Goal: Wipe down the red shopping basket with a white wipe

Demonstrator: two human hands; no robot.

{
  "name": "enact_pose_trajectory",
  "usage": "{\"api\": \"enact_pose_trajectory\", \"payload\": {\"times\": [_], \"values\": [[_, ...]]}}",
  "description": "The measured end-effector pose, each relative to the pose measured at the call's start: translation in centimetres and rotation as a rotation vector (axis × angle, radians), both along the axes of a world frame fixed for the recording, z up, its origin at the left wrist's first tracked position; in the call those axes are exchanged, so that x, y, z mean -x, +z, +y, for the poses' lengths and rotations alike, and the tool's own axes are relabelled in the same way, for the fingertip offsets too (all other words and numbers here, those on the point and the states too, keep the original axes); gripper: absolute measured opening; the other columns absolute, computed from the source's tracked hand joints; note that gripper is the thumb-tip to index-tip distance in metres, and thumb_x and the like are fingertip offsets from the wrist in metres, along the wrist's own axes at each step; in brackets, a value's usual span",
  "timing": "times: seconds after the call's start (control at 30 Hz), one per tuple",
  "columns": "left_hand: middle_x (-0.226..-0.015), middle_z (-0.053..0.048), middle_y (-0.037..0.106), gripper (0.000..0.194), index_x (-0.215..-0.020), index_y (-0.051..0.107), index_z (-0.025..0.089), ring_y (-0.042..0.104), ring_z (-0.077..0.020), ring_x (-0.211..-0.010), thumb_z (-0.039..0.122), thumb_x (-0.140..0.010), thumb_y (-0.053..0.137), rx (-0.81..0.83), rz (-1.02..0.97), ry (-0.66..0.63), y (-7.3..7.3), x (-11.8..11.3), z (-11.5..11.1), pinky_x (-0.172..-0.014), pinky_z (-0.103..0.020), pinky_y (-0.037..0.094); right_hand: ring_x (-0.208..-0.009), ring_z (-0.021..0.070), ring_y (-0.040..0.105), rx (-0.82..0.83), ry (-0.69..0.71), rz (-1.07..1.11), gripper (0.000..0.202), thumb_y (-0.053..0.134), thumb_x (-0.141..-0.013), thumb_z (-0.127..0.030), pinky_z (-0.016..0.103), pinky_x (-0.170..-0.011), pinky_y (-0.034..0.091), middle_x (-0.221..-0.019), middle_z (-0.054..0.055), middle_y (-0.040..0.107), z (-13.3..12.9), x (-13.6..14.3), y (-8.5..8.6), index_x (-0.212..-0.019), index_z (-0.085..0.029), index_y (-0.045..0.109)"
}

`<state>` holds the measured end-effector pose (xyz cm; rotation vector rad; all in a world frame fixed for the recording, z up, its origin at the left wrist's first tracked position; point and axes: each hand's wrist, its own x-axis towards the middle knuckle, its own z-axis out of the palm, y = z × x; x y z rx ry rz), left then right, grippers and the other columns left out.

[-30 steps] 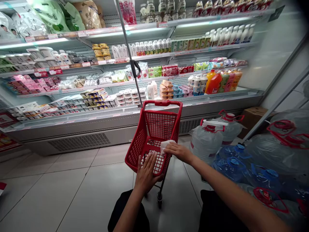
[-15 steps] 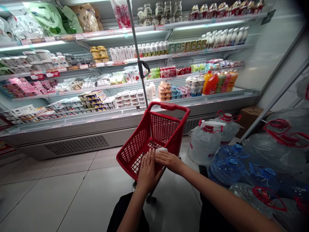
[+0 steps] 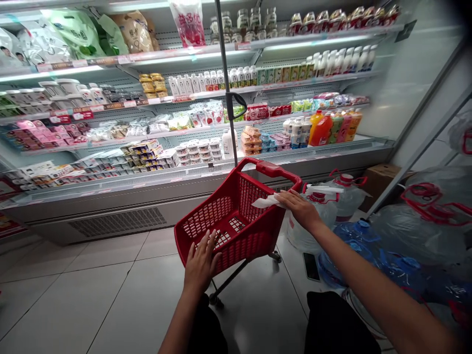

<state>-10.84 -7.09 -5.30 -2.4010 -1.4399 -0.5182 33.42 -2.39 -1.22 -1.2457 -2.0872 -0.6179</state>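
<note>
A red plastic shopping cart [image 3: 254, 241] with lattice walls stands on the tiled floor, turned at an angle, and nothing shows inside its basket. My left hand [image 3: 201, 265] lies with fingers stretched and slightly apart at the near left rim. In my right hand [image 3: 300, 209] a crumpled white wipe [image 3: 266, 201] is pressed to the rim at the cart's right, near the handle [image 3: 273, 169]. The wipe's loose end sticks out leftward over the basket; the rest is hidden under the fingers.
Ahead runs a refrigerated display case [image 3: 184, 184] with shelves of dairy products and drinks. Large water jugs [image 3: 346, 196] and blue-capped bottles [image 3: 354, 250] crowd the right. A phone [image 3: 311, 266] lies on the floor beside them. A cardboard box [image 3: 381, 179] sits behind.
My hands have moved apart: the right went up and right along the rim with the wipe, the left went down and left. The cart has turned somewhat.
</note>
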Motion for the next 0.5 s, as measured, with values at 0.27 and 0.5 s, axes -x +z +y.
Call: {"api": "enact_pose_trajectory", "payload": {"times": [0.27, 0.5], "values": [[-0.171, -0.006, 0.033, 0.073, -0.169, -0.002, 0.031, 0.04, -0.0243, -0.154, 0.049, -0.109, 0.035, 0.012, -0.054, -0.013, 1.0, -3.3, 0.2, -0.129, -0.049, 0.024, -0.143, 0.0243, 0.054, -0.391, -0.372, 0.35, 0.058, 0.041, -0.102, -0.006, 0.048, -0.126, 0.038, -0.152, 0.006, 0.061, -2.7, -2.0, 4.6, -0.157, -0.025, 0.048], [-0.171, -0.005, 0.035, 0.078, -0.169, -0.001, 0.034, 0.04, -0.0299, -0.154, 0.049, -0.107, 0.044, 0.041, -0.153, -0.155, 0.8, -10.9, 1.1, -0.127, -0.057, 0.028, -0.143, 0.0254, 0.054, -0.091, -0.189, 0.161, 0.057, 0.038, -0.103, -0.008, 0.05, -0.125, 0.039, -0.152, 0.007, 0.061, -4.5, 0.7, 2.5, -0.157, -0.024, 0.049]]}}
